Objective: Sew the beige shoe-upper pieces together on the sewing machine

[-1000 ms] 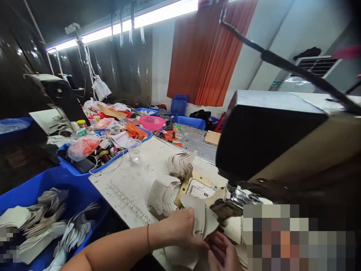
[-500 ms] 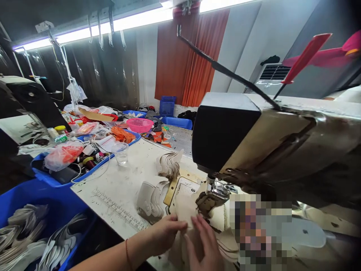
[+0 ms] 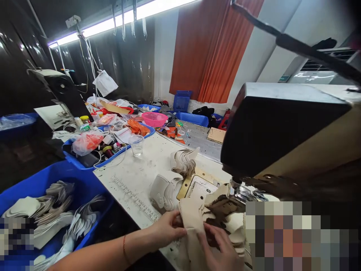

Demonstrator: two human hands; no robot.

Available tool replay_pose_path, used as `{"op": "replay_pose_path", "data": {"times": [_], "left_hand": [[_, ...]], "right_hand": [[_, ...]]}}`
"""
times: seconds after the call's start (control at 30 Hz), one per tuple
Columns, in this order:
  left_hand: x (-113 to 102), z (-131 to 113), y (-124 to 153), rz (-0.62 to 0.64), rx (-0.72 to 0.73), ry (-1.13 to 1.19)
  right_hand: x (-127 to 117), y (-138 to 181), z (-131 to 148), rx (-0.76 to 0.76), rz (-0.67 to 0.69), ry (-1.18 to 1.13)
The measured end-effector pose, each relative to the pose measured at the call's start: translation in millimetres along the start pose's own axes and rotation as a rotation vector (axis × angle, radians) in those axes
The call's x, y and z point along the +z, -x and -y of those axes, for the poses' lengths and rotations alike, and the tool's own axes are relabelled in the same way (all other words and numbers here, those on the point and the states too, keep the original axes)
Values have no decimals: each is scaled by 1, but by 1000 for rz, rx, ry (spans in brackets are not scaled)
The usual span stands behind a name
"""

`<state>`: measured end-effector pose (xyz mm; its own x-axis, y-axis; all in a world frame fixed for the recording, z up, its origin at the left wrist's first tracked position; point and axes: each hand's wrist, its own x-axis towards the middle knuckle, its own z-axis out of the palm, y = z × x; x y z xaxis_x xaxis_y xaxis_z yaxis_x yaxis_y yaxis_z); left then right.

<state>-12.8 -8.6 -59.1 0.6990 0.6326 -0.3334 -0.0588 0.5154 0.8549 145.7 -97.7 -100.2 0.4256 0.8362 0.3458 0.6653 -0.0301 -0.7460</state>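
In front of the sewing machine (image 3: 282, 128), I hold a cream cut piece of material (image 3: 192, 216) that hangs toward the table edge. My left hand (image 3: 167, 229) pinches its left side between thumb and fingers. My right hand (image 3: 221, 246) grips its right side lower down, some fingers hidden behind it. Just beyond my left hand lies a fanned stack of pale curved pieces (image 3: 166, 190), and a second stack (image 3: 184, 161) sits farther back. The metal needle plate (image 3: 201, 188) lies past the held piece. More cream pieces (image 3: 236, 233) are right of my right hand.
A blue bin (image 3: 53, 171) holding several bundles of pale pieces stands at the left. Beside the white table (image 3: 135, 177), a blue tray (image 3: 80, 165) carries spools and plastic bags. A clear plastic cup (image 3: 137, 145) stands near the tray. Behind is a pink basin (image 3: 154, 119).
The view has swung left, so the machine and table appear farther right and more of the blue bin shows. Both hands stay on the cream piece; the right fingers have curled around its edge.
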Motion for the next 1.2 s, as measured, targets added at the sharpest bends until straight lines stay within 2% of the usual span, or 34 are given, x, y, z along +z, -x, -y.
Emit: {"op": "replay_pose_path", "data": {"times": [0.1,0.17,0.2,0.27,0.33,0.37,0.4,0.53,0.67,0.8,0.9,1.1,1.2], "left_hand": [[-8,-8,12,81,-32,-213],[-17,-26,18,92,-26,-531],[-24,-37,19,51,-4,-721],[-39,-61,12,-155,86,-1027],[-55,-79,-4,-468,287,-1208],[-62,-84,-14,-562,332,-1291],[-68,-87,-24,-597,314,-1366],[-75,-83,-47,-530,191,-1476],[-67,-82,-38,-582,187,-1520],[-63,-95,-20,-588,237,-1436],[-60,-105,-11,-583,329,-1206],[-40,-105,6,-217,182,-392],[-31,-96,12,-149,56,-102]], "right_hand": [[1,-4,1,-41,32,93],[3,-7,3,-51,46,146],[5,-7,4,-49,48,168],[10,-7,8,-33,43,205],[13,-6,13,-11,30,228],[15,-6,16,-2,24,232],[15,-5,18,6,20,232],[11,-5,26,19,28,204],[4,-8,30,57,79,144],[2,-13,32,159,163,67],[1,-18,36,213,192,40],[-3,-23,48,264,237,-24],[-4,-26,45,334,261,-77]]}}
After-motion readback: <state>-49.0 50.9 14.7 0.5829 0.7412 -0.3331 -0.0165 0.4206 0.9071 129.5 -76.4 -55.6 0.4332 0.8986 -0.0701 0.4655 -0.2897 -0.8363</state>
